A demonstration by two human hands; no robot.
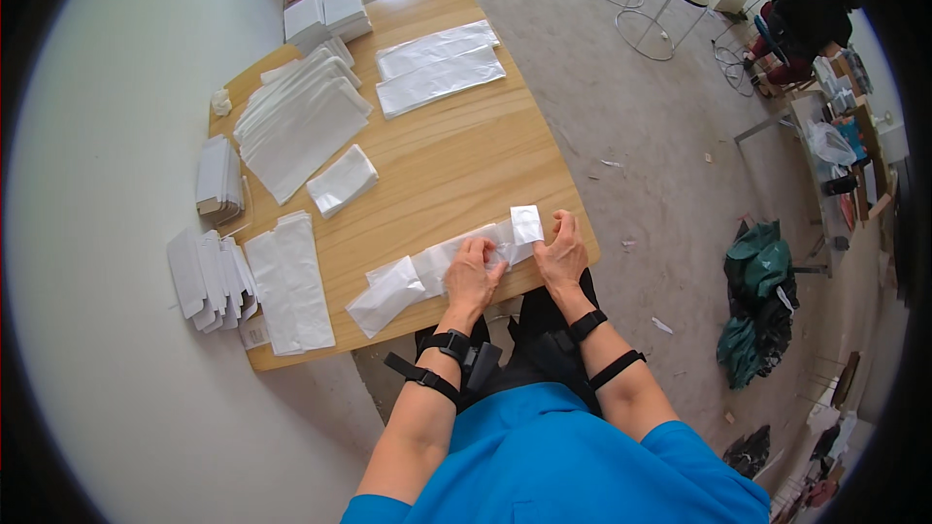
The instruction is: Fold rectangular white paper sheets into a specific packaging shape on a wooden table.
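Observation:
A long translucent white plastic bag lies flattened along the table's near edge. Resting on its middle is my left hand, fingers bent and the thumb spread away from them, with wrinkled film between. At the bag's right end, a whiter square flap is folded over. My right hand is closed there, its thumb at the flap's lower corner and the index finger raised; the pinch itself is partly hidden. To the left, another white folded piece overlaps the bag's end and sticks out toward the table edge.
On the wooden table lie a fanned stack of white bags, two flat bags, a folded bag and more bags. White boxes line its left side. Far right, a person sits near a cluttered table.

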